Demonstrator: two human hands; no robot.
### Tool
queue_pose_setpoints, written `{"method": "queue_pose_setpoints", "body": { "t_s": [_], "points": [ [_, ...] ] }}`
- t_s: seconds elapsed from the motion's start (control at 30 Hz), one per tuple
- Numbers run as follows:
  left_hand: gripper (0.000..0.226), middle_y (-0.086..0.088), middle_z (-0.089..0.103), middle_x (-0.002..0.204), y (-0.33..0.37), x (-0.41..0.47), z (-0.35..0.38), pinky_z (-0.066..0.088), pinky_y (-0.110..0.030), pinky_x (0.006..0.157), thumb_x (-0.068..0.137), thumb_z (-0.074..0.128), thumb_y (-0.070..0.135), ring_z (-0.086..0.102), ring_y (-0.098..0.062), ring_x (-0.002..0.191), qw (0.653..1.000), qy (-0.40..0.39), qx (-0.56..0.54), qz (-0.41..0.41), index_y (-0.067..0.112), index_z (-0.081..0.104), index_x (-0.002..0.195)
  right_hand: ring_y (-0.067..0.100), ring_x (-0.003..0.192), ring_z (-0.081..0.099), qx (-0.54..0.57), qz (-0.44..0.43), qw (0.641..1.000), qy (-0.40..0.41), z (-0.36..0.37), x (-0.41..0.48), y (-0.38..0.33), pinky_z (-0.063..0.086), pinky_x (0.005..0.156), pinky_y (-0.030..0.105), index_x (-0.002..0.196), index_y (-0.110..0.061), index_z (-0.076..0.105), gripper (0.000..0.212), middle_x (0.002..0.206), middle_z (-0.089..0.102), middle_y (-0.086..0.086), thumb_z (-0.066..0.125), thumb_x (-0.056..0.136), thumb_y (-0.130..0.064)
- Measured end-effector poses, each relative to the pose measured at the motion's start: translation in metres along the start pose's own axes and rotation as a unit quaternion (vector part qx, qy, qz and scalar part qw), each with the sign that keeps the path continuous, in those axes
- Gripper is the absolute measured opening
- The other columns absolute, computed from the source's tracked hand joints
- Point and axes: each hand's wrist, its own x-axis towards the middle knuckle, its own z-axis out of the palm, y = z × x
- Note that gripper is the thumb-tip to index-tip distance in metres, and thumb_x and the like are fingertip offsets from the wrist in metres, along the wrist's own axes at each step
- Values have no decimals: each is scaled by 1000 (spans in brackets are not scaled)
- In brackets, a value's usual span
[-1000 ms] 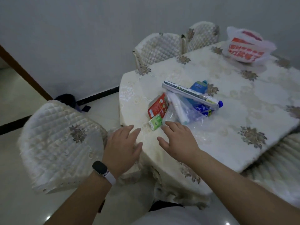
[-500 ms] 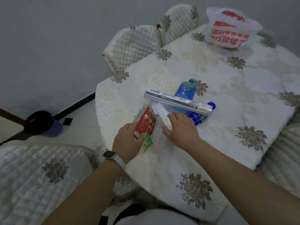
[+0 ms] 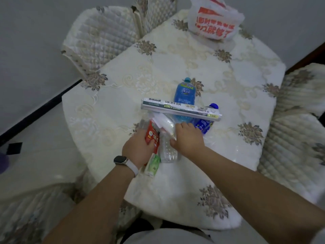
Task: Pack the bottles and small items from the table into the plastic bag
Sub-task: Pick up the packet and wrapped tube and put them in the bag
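On the near left part of the desk [image 3: 109, 110], the left hand [image 3: 139, 148], a watch [image 3: 120, 160] on its wrist, curls its fingers round a red packet [image 3: 152, 136] with white print. Most of the packet's lower half is covered by that hand. Just below it a small green-and-white tube [image 3: 153, 165] pokes out towards the desk edge, its print too blurred to read. Beside these lies a clear bottle [image 3: 168, 152], ridged and see-through, with a white pack [image 3: 161, 120] at its far end. The right hand [image 3: 189, 140] is closed on the clear bottle, thumb against its side and fingers bent over the top. Whether thin clear film is caught in the grip as well cannot be made out.

Beyond the hands, a long cling-film box [image 3: 181, 110] lies across a big blue bottle [image 3: 184, 94], hiding its middle. A smaller blue bottle [image 3: 204, 125] with a blue cap runs under the box's right end. At the far edge sits a white plastic bag [image 3: 214, 23] with red print, its top cut off.
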Motion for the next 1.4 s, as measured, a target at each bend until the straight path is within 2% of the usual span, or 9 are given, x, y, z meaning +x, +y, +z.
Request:
{"method": "queue_pose_setpoints", "body": {
  "t_s": [0.07,0.17,0.27,0.43,0.67,0.83,0.93,1.1,1.4],
  "points": [
    [71,-7,56,138,-2,4,-2,41,-27,66,90,56,26,66,-30,95,999,-7,20,28,35,23,152,25,109,53,-6,10,1000,-4,-3,3,-7,45,88,40,114,-17,53,37,118,59,6,60,87,-40],
    [64,-8,68,108,-9,8,-4,48,-32,65,88,56,22,66,-33,88,999,-33,-7,31,29,34,148,24,97,56,27,38,999,2,-8,2,-14,47,75,35,106,-16,54,29,108,60,5,59,88,-38],
    [39,-7,70,94,-17,11,-11,44,-30,63,89,56,23,64,-28,83,998,-52,-35,13,20,57,128,21,87,57,51,60,997,9,-15,-5,-20,54,73,40,101,-18,54,28,100,59,2,60,87,-42],
    [12,4,61,74,-21,3,-28,44,-31,56,88,60,27,58,-16,67,994,-40,-91,32,17,64,91,22,79,59,114,95,989,15,-21,-30,-24,53,67,36,100,-17,56,27,91,59,0,59,84,-39],
    [10,5,69,86,-20,-6,-41,56,-38,66,90,60,31,65,-13,74,986,-38,-164,17,24,61,98,19,70,55,223,151,962,55,-38,-70,-15,41,57,29,89,-22,57,13,74,55,-6,60,82,-33],
    [7,8,66,85,9,-16,-50,47,-29,61,91,60,25,63,-9,75,977,-17,-211,31,30,56,92,18,67,55,279,192,937,83,-47,-97,2,44,60,32,86,-21,57,9,73,57,-4,59,82,-28],
    [15,7,66,90,30,-22,-49,51,-32,67,90,62,22,64,-9,80,967,-14,-249,40,34,54,88,20,65,54,306,221,921,98,-47,-117,15,43,59,32,82,-20,55,7,70,57,-2,58,82,-25],
    [14,14,65,92,78,-42,-36,47,-20,62,94,60,19,63,-1,81,955,-28,-290,57,26,56,105,19,59,48,352,247,893,131,-46,-155,52,35,53,32,76,-15,51,11,67,54,1,56,83,-22],
    [15,9,69,97,174,-106,28,57,-30,69,93,63,20,70,-12,86,949,-65,-297,85,31,57,102,14,59,43,437,263,837,199,-38,-249,148,32,53,30,78,-14,52,9,65,50,-3,55,84,-20]
  ]
}}
